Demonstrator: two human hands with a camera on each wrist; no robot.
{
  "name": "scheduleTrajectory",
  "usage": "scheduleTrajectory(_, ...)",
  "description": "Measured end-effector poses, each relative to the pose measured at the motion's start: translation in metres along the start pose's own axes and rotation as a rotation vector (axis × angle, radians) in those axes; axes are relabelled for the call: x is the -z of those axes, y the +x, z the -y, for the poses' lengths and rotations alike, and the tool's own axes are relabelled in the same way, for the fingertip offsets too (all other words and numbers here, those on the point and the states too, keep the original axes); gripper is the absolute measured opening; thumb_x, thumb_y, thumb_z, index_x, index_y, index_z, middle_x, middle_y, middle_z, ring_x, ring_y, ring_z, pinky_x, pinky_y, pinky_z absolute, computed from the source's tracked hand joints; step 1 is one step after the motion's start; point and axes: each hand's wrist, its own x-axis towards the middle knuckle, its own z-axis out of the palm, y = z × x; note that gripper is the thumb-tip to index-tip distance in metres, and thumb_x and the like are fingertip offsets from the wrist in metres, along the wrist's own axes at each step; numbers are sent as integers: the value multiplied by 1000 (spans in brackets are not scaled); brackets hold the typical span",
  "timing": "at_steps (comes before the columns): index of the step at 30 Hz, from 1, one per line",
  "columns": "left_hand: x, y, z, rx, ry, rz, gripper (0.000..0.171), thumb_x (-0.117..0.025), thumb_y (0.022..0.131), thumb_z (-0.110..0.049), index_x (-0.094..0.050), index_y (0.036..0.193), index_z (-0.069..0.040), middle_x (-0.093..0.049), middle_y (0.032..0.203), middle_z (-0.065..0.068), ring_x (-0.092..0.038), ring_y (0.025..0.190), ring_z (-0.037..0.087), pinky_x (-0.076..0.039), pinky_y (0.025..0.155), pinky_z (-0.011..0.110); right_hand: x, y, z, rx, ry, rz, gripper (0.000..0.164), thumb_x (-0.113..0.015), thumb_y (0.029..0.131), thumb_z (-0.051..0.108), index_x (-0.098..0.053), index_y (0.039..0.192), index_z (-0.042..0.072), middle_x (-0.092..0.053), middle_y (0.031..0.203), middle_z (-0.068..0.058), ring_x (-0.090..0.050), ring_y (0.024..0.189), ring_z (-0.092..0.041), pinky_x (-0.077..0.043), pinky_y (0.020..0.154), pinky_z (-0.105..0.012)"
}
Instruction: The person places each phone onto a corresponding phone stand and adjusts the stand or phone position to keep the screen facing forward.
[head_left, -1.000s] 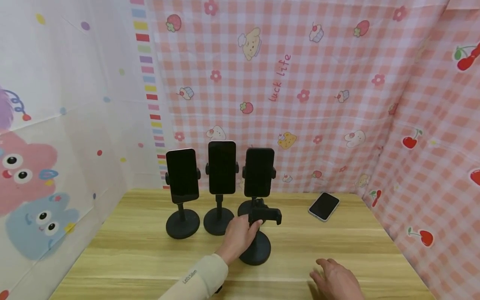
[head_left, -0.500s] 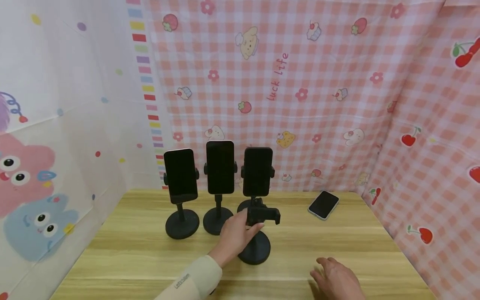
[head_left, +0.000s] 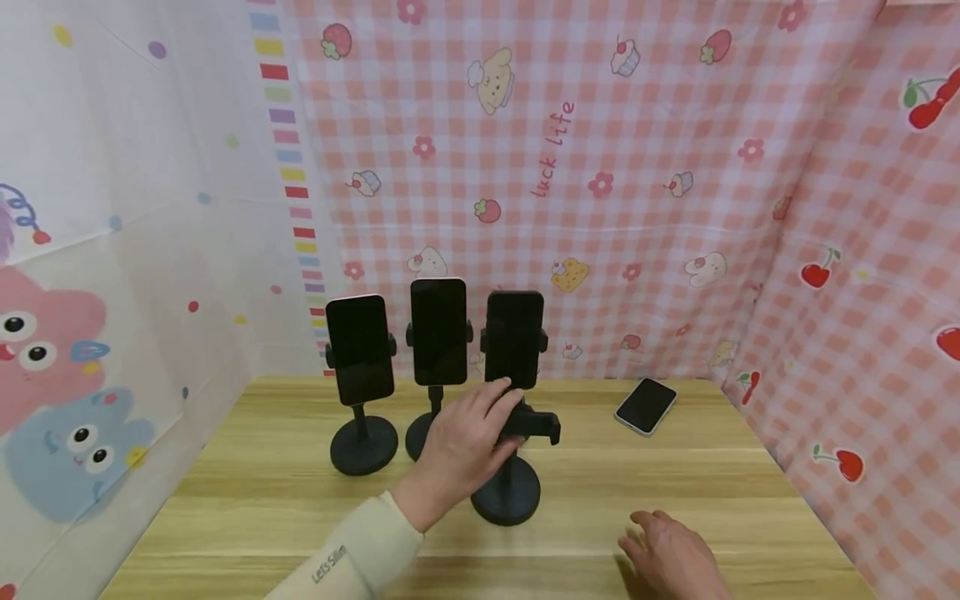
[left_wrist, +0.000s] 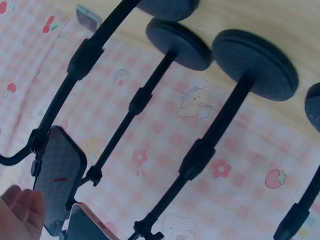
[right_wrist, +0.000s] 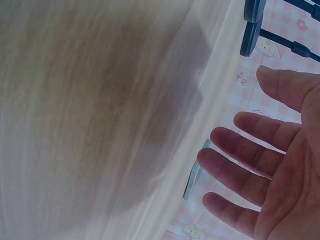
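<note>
In the head view a black phone stand with no phone in it (head_left: 507, 496) stands upright at the front. Its clamp (head_left: 542, 425) faces up and its hooked arm points right. My left hand (head_left: 468, 437) is at the clamp's left end, index finger above and thumb below, partly hiding it. In the left wrist view the fingers (left_wrist: 22, 207) show no closed grip on that stand's clamp (left_wrist: 37, 142). Low on the right, my right hand (head_left: 671, 554) hovers over the table with nothing in it; the right wrist view shows its fingers (right_wrist: 245, 175) spread and relaxed.
Behind are three stands with dark-screened phones: a left phone (head_left: 360, 350), a middle phone (head_left: 439, 332) and a right phone (head_left: 514, 337). One loose phone (head_left: 646, 407) lies at the back right of the wooden table (head_left: 675, 475). A checked curtain (head_left: 637, 125) hangs behind.
My left hand has shifted from gripping the clamp low at its left to a higher, looser pose with the index finger above it. The right hand stays in place.
</note>
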Motion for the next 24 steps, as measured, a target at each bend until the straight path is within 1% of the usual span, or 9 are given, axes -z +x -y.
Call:
scheduleTrajectory(3, 4, 8, 1, -29, -7, 29, 51, -80, 75, -28, -63, 119, -10, -65, 121, 11, -60, 106, 21, -57, 82, 39, 0, -1, 0, 0, 8, -8, 41, -66, 86, 32, -65, 111, -1, -68, 103, -19, -63, 91, -32, -51, 80, -55)
scheduleTrajectory(6, 7, 12, 2, -45, -27, 65, 46, -81, 74, -25, -67, 115, -11, -67, 120, 9, -61, 106, 20, -56, 86, 39, 0, -2, 0, 0, 12, -22, 41, -67, 86, 31, -65, 111, -1, -68, 103, -19, -63, 91, -32, -51, 80, -55)
scheduleTrajectory(8, 9, 15, 2, -63, -31, 104, 46, -82, 74, -25, -68, 115, -12, -68, 121, 8, -61, 107, 20, -55, 89, 39, 0, -2, 0, 3, 11, -33, 40, -67, 86, 31, -65, 110, -1, -68, 103, -19, -63, 92, -32, -51, 80, -55)
scheduleTrajectory(10, 11, 17, 3, -78, -32, 146, 47, -82, 73, -25, -67, 117, -12, -68, 122, 7, -62, 107, 19, -55, 88, 38, 0, -3, 0, 12, 9, -51, 39, -67, 85, 30, -66, 110, -1, -68, 103, -19, -63, 92, -33, -51, 80, -55)
scheduleTrajectory(14, 15, 20, 3, -88, -47, 211, 49, -81, 75, -26, -66, 120, -11, -67, 124, 7, -62, 108, 18, -55, 88, 37, -1, -4, 0, 30, 10, -71, 39, -68, 85, 30, -66, 108, 0, -68, 102, -18, -63, 90, -33, -52, 78, -55)
scheduleTrajectory(17, 16, 21, 3, -92, -61, 232, 49, -81, 75, -25, -66, 120, -10, -66, 126, 8, -61, 109, 17, -55, 89, 37, -2, -4, 0, 41, 10, -83, 38, -68, 84, 30, -66, 108, 0, -69, 101, -18, -64, 90, -33, -52, 78, -54)
scheduleTrajectory(21, 16, 22, 3, -97, -91, 234, 48, -80, 76, -23, -66, 119, -8, -66, 125, 9, -62, 108, 17, -55, 89, 36, -2, -4, 0, 39, 12, -76, 38, -68, 85, 29, -67, 108, 0, -69, 102, -19, -63, 90, -33, -52, 78, -54)
scheduleTrajectory(24, 14, 23, 4, -81, -111, 233, 48, -81, 76, -23, -66, 119, -8, -67, 123, 9, -64, 104, 17, -56, 87, 36, -3, -3, 0, 30, 15, -66, 38, -68, 85, 29, -66, 109, 0, -68, 102, -19, -63, 91, -33, -52, 79, -54)
